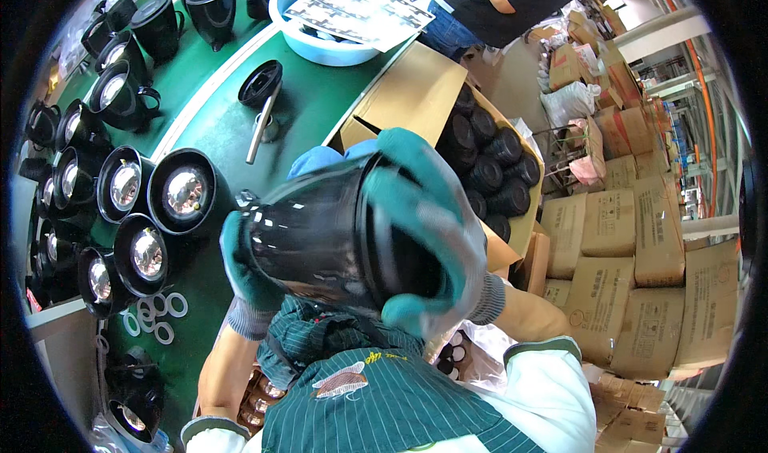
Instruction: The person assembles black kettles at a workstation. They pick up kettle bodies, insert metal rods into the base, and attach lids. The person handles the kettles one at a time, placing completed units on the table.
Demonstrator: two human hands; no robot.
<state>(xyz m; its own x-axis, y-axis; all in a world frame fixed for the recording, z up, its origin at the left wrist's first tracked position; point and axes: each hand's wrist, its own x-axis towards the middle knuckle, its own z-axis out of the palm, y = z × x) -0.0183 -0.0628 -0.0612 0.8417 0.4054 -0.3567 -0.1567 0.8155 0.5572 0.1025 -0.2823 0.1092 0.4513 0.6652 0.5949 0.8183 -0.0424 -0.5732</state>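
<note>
A glossy black jug [308,237] lies tilted across the middle of the view, held up between both my gloved hands. My left hand [250,267] is wrapped round its left end, near a small metal fitting. At the opposite end, my right hand [428,205] grips over a dark round part of the jug, fingers curled about the rim and smeared by motion. Whether that part is a separate cap or the base, I cannot tell. Both gloves are green and grey. Beyond the jug, a round black lid [258,81] with a metal rod [262,129] rests on the green tabletop [320,101].
Several black jugs with shiny metal insides [182,191] stand at the left, near white rings [164,343]. A light-blue basin [336,51] with printed sheets sits at the back. An open carton [412,93] holds black round parts. Stacked cartons [604,309] and another person [512,1] are right.
</note>
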